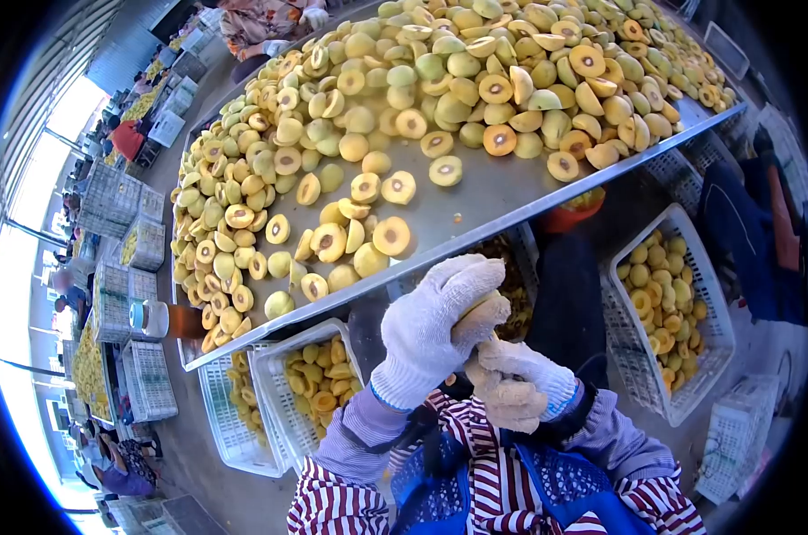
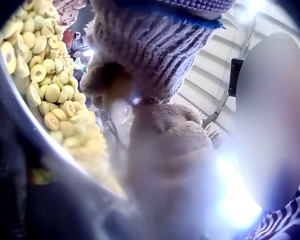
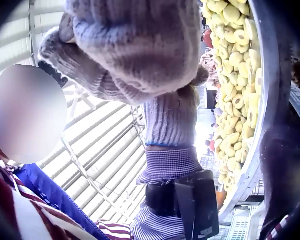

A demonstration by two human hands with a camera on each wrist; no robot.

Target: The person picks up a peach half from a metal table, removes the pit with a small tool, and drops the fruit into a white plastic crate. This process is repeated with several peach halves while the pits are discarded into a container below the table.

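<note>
In the head view my gloved left hand [image 1: 435, 325] is raised in front of the table's near edge, its fingers bent around a mostly hidden yellowish piece [image 1: 472, 308], which looks like part of a fruit. My gloved right hand [image 1: 515, 383] meets it from below right with curled fingers, the tips right at the left hand's fingertips. I cannot tell what the right fingers hold. Both knit gloves are white with beige-stained fingers. Beyond the hands, halved yellow apricots [image 1: 391, 235] lie on the metal table [image 1: 449, 218], several with their brown hollows facing up.
A raised rim [image 1: 475, 234] edges the table. Below it stand white crates of fruit at left [image 1: 266, 379] and right [image 1: 614, 312]. A jar with an orange-brown lower part [image 1: 159, 319] is at the left corner. Another person [image 1: 275, 22] is across the table; stacked crates [image 1: 110, 201] stand at far left.
</note>
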